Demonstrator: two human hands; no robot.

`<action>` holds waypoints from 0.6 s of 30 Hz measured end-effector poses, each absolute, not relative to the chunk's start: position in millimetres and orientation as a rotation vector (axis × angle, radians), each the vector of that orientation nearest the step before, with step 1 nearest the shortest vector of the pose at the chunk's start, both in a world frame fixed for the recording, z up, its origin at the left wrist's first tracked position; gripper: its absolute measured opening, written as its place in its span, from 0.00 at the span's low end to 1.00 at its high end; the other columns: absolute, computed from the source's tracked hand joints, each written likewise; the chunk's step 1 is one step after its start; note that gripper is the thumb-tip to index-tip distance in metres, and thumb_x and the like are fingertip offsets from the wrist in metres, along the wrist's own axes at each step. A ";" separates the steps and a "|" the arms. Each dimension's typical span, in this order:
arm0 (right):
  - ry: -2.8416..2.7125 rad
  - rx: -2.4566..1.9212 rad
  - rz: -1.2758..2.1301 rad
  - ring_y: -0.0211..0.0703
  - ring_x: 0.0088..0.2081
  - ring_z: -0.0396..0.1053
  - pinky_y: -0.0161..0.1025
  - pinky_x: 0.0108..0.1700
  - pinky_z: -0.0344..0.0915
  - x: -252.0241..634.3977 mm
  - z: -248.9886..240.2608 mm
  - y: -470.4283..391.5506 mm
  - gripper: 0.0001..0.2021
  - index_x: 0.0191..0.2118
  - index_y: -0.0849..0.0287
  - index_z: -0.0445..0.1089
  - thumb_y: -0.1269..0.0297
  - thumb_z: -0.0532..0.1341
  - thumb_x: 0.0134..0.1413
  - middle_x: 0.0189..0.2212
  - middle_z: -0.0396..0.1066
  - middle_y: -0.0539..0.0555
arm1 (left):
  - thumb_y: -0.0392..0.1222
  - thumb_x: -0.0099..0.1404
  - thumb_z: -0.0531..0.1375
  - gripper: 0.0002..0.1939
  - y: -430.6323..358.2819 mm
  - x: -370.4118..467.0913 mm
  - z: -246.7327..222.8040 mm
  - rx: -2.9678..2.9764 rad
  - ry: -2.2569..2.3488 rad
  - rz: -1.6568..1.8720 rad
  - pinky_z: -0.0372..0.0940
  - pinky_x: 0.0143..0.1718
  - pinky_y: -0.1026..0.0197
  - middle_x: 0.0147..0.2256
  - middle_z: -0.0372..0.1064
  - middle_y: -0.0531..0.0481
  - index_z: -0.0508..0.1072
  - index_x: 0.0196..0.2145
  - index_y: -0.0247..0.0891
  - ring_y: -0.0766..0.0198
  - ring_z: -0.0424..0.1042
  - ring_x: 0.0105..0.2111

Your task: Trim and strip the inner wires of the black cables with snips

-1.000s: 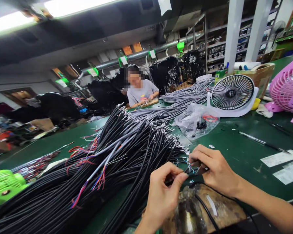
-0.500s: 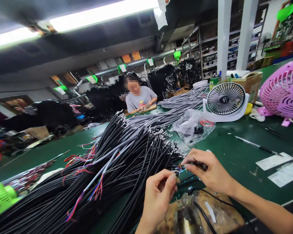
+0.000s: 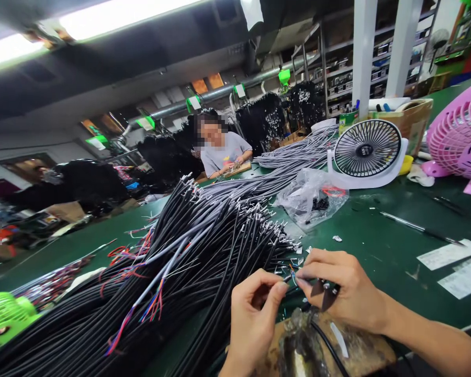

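Note:
My left hand (image 3: 255, 309) pinches the end of a black cable, low in the middle of the view. Thin coloured wires (image 3: 292, 272) stick out of that end, between my two hands. The fingertips of my right hand (image 3: 341, 283) are on these wires, and a dark metal tool (image 3: 327, 294) lies within its palm and fingers. Left of my hands, a large bundle of black cables (image 3: 204, 256) with pale stripped ends spreads over the green table (image 3: 380, 256). Grey cables (image 3: 235, 186) lie among and behind them.
Below my hands is a wooden block (image 3: 363, 343) with a worn metal piece (image 3: 298, 345). A plastic bag (image 3: 312, 199), a white fan (image 3: 367, 152), a pink fan (image 3: 461, 136), a pen (image 3: 419, 228) and paper slips (image 3: 465, 277) are to the right. A person (image 3: 223, 146) sits across the table.
The camera view has shifted slightly. My right hand has turned, so the dark tool shows wider in it. My left hand still pinches the cable.

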State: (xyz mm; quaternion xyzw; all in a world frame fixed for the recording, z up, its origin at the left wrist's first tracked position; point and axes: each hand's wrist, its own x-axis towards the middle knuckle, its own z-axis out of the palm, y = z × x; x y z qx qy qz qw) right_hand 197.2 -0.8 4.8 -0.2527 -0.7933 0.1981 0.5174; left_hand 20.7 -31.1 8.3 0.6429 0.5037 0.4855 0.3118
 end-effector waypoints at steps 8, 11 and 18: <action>-1.753 -0.889 1.002 0.31 0.19 0.53 0.30 0.19 0.50 196.1 18.5 -2.1 0.05 0.28 0.63 0.74 0.74 0.61 0.42 0.19 0.63 0.47 | 0.39 0.59 0.60 0.09 -30.9 21.7 7.9 1.844 1.321 1.258 0.58 0.23 0.67 0.21 0.67 0.51 0.72 0.23 0.34 0.65 0.65 0.22; -1.690 -0.917 1.187 0.30 0.18 0.49 0.29 0.19 0.47 198.5 15.3 1.6 0.04 0.26 0.65 0.74 0.72 0.61 0.41 0.15 0.57 0.44 | 0.38 0.60 0.59 0.08 -31.0 19.9 7.9 1.907 1.333 1.221 0.58 0.23 0.67 0.21 0.67 0.51 0.72 0.23 0.35 0.65 0.64 0.22; -1.855 -0.899 1.159 0.29 0.18 0.49 0.29 0.19 0.45 206.9 17.8 4.8 0.03 0.24 0.66 0.74 0.73 0.63 0.38 0.15 0.57 0.43 | 0.41 0.64 0.55 0.13 -27.3 15.8 10.2 1.982 1.252 0.971 0.52 0.24 0.66 0.21 0.61 0.53 0.69 0.23 0.34 0.67 0.59 0.22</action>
